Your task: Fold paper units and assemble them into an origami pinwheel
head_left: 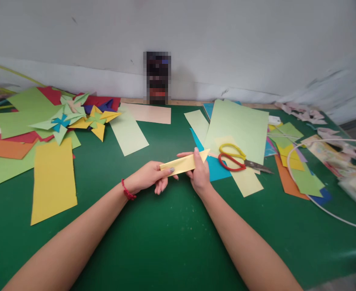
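A strip of folded yellow paper [182, 164], slanted to a point at its right end, is held up above the green table. My left hand [149, 176], with a red cord bracelet at the wrist, pinches its left end between thumb and fingers. At the other end my right hand [200, 171] grips the paper, thumb on top and fingers behind. Just right of my right hand lie scissors [241, 159] with one yellow and one red handle loop, resting on pale paper sheets. Parts of my fingers are hidden behind the folded paper.
Folded paper stars [95, 120] lie on coloured sheets at the left, near a yellow sheet [54, 180]. A large pale green sheet [236, 127] is at the back right. A white cable [289, 161] loops by paper scraps at the right. Behind the green table [165, 242] rises a wall.
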{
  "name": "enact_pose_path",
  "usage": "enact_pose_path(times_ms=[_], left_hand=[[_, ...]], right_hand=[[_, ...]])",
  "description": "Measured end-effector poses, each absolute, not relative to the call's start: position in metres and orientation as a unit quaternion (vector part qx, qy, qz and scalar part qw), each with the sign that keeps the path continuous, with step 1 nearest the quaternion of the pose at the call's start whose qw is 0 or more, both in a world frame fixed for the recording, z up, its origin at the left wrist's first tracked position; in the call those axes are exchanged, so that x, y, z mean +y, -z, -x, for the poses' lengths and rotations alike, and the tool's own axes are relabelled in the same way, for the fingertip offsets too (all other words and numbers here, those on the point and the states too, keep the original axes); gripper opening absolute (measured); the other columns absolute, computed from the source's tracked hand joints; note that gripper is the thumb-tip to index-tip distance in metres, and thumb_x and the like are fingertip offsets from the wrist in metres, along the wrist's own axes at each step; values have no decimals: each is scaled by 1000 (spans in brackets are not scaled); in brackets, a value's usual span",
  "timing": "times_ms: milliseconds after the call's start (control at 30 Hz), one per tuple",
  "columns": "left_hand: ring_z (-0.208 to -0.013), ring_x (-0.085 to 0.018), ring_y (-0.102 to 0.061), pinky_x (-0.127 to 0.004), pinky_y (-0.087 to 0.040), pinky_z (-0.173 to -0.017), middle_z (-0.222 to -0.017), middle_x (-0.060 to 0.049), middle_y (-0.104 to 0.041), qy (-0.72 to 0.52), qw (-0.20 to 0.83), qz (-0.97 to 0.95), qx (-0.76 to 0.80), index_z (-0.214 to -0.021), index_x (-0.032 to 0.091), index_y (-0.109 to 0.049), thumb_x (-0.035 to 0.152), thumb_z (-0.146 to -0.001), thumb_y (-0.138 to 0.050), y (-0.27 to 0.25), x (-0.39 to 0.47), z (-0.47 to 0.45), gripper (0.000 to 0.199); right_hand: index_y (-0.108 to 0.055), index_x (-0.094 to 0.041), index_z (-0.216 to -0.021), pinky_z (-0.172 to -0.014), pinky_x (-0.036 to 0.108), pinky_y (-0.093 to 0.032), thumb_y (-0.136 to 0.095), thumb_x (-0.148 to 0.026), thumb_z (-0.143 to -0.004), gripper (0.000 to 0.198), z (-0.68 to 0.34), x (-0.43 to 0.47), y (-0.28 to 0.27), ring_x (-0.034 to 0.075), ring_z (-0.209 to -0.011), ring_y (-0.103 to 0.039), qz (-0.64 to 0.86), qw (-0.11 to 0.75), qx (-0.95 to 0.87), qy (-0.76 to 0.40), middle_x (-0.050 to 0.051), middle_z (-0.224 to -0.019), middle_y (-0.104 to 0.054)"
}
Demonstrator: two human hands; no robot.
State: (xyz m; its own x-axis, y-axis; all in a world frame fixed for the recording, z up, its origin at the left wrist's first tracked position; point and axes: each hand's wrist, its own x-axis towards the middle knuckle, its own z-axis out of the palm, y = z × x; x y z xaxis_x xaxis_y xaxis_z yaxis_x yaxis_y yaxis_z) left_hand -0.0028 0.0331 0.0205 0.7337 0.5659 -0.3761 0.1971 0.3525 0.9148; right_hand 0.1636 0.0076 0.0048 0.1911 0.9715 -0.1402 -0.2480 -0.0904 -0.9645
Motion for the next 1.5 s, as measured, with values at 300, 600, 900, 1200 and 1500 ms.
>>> enact_pose_path(times_ms=[300, 600, 900, 1200, 1500], left_hand=[[-30, -9, -50, -18, -40, -34, -42, -1, -57, -138, 771, -526, 332, -99, 7, -60, 53, -88, -33, -21, 31, 5, 55], [-38, -14, -58, -22, -47, -39, -51, -9, -64, -188, 801, -454, 342, -93, 5, -58, 52, -88, -36, -21, 29, -2, 51], [-71, -22, -68, -32, -56, -64, -91, -18, -69, -175, 779, -479, 363, -103, 7, -58, 46, -86, -46, -22, 31, 0, 44], [-56, -16, -66, -27, -53, -53, -71, -11, -70, -124, 766, -528, 346, -84, 11, -57, 51, -84, -45, -21, 30, 0, 42], [-45, -13, -61, -22, -48, -42, -60, -6, -67, -98, 762, -542, 341, -80, 14, -51, 50, -84, -47, -25, 32, 4, 37]], right_hand=[[-70, -12, -77, -29, 19, -12, -38, -56, -85, 55, -164, 8, -5, 3, -29, -23, 516, 583, -352, -520, -4, -40, -40], [-70, -12, -78, -28, 18, -13, -40, -55, -85, 52, -163, 9, -4, 3, -31, -24, 514, 585, -347, -523, -4, -41, -38], [-71, -14, -81, -30, 18, -19, -37, -54, -86, 53, -163, 6, -9, 5, -34, -29, 528, 527, -394, -536, -2, -46, -43], [-71, -16, -89, -39, 17, -28, -39, -55, -86, 50, -159, 1, -12, 7, -47, -41, 513, 458, -423, -590, 0, -54, -47], [-71, -15, -89, -35, 18, -24, -36, -55, -86, 53, -159, 1, -16, 6, -39, -31, 517, 464, -427, -578, -3, -48, -41]])
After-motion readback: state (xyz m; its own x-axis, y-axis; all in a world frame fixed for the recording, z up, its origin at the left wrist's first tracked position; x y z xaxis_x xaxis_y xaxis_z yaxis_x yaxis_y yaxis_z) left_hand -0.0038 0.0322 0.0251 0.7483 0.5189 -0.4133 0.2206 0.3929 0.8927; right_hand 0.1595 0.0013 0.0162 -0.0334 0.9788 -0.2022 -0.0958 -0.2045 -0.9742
